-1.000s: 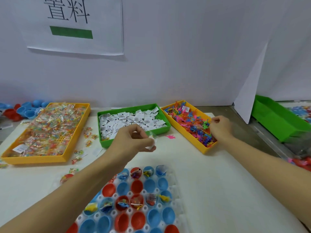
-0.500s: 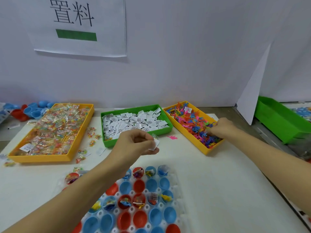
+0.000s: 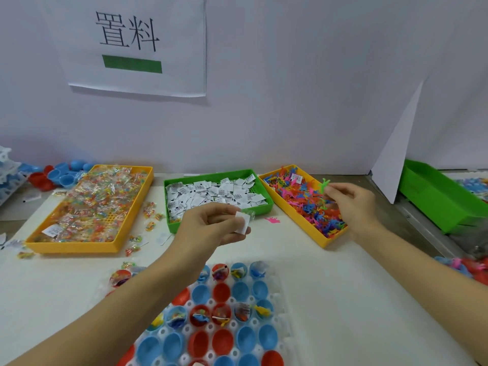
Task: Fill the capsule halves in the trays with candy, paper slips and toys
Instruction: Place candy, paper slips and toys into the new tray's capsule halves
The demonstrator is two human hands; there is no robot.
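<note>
White table [image 3: 330, 273], white wall [image 3: 290, 101] — left hand [image 3: 211, 228] pinches slip [image 3: 242, 225], right hand [image 3: 351, 204] toy [image 3: 323, 185].

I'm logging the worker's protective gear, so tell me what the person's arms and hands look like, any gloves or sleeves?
Both hands, left and right, are bare, with no gloves. Both forearms are bare as far as the frame shows, with no sleeves in view. No rings, watch or wristbands show.

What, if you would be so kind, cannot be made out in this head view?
- Print on the paper slips: too small to read.
- Capsule tray, left part: covered by the left forearm; its near rows are cut off by the bottom edge.
- Left hand: something clear behind its paper slip, too blurred to identify.
- Right hand: green toy blurred.
</note>
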